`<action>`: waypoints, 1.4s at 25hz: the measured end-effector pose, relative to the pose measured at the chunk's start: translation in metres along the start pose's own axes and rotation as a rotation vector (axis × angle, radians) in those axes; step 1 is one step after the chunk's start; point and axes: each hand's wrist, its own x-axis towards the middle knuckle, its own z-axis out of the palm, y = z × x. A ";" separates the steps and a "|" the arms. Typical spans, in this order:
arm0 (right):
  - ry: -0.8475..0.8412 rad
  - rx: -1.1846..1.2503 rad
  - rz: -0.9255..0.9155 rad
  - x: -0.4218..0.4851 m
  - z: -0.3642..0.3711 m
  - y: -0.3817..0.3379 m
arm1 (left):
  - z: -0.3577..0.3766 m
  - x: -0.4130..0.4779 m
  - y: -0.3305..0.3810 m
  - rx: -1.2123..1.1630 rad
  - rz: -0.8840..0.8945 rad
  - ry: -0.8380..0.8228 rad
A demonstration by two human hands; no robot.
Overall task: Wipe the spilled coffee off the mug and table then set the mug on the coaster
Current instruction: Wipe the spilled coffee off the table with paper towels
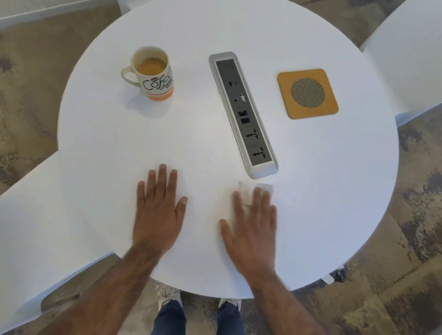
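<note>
A cream mug (150, 73) with black lettering and an orange base stands on the round white table (325, 166) at the far left, coffee inside it. An orange square coaster (307, 93) with a round mesh centre lies at the far right. My left hand (160, 207) rests flat on the table near the front edge, fingers apart, holding nothing. My right hand (252, 227) lies flat on a folded white tissue (253, 189), which shows beyond my fingertips. No spilled coffee shows clearly against the white surface.
A grey power and socket strip (242, 113) runs diagonally down the table's middle, between mug and coaster. White chairs (10, 239) stand around the table at left, back and right. My legs and shoes show below the table edge.
</note>
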 end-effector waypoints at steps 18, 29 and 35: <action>-0.020 0.104 -0.181 -0.014 0.005 -0.027 | -0.003 0.000 -0.004 -0.004 0.005 0.023; 0.044 0.141 -0.201 0.202 -0.006 -0.106 | -0.014 0.025 -0.058 0.003 0.053 0.030; -0.019 0.195 -0.461 0.176 0.010 -0.163 | -0.025 0.019 -0.075 -0.130 -0.075 0.052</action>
